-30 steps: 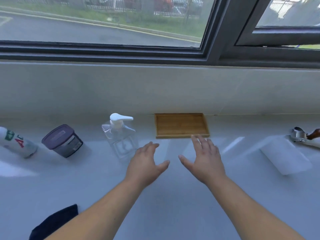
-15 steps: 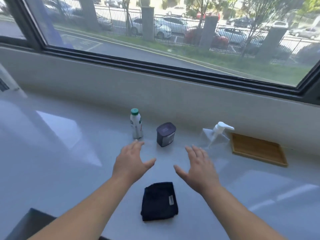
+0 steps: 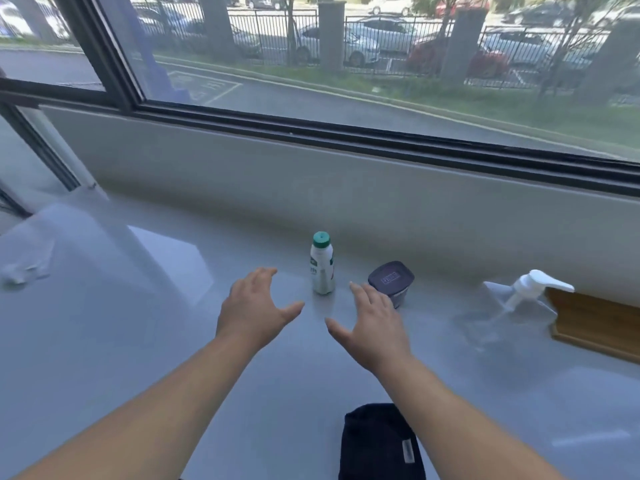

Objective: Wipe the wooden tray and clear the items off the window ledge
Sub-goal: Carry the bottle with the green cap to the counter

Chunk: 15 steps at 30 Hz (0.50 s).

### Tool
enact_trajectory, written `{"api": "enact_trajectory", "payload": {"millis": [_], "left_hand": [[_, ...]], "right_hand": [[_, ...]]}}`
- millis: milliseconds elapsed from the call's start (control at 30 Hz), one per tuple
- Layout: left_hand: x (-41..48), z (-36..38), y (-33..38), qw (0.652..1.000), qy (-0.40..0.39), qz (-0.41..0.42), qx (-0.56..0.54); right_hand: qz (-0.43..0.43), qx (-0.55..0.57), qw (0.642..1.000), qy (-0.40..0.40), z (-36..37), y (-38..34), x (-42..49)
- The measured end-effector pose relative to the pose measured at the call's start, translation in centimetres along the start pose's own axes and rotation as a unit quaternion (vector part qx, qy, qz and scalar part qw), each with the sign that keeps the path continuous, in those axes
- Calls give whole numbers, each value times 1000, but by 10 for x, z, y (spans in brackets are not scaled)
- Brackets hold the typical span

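View has swung further left since half a second ago: the wooden tray (image 3: 602,323) now sits cut off at the right edge, and the dark cloth (image 3: 381,441) has slid to the bottom of frame. Both hands have moved forward toward the row of items.

Left hand (image 3: 252,311) is palm down over the window ledge (image 3: 121,323), fingers spread and slightly curled, thumb out to the right, holding nothing. Forearm runs in from bottom left. Right hand (image 3: 372,329) is the same: palm down, fingers spread, thumb pointing left toward the other thumb, empty. Its fingertips overlap the near edge of the dark lidded container (image 3: 391,280) in view; contact cannot be told. Forearm enters from bottom right, passing above the cloth.

White bottle (image 3: 322,265) with green cap stands upright in the gap between the two hands, just beyond them. Container is just right of the bottle. Clear pump dispenser (image 3: 519,299) with white pump stands further right, just beside the tray's left end. Tray lies flat on the ledge against the wall below the window (image 3: 346,64). Cloth is folded, lying flat near the person, well apart from the tray.
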<state>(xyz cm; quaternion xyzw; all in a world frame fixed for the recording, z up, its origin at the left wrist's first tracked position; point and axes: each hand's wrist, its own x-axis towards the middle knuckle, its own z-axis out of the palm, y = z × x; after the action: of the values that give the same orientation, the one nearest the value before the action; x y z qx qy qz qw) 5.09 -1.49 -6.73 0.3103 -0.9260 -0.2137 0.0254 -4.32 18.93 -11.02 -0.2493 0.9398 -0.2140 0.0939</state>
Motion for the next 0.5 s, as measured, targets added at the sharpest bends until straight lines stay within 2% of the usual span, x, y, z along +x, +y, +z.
{"api": "enact_trajectory", "payload": {"millis": [200, 300, 367, 500], "left_hand": [[68, 38, 28, 999, -28, -23, -25], [98, 59, 37, 994, -47, -60, -80], [115, 73, 42, 986, -65, -87, -129], [141, 93, 50, 971, -80, -100, -201]], "right_hand": [[51, 97, 993, -32, 35, 12, 58], [117, 222, 965, -73, 51, 13, 85], [196, 339, 914, -110, 57, 14, 104], [341, 544, 754, -140, 70, 21, 134]]}}
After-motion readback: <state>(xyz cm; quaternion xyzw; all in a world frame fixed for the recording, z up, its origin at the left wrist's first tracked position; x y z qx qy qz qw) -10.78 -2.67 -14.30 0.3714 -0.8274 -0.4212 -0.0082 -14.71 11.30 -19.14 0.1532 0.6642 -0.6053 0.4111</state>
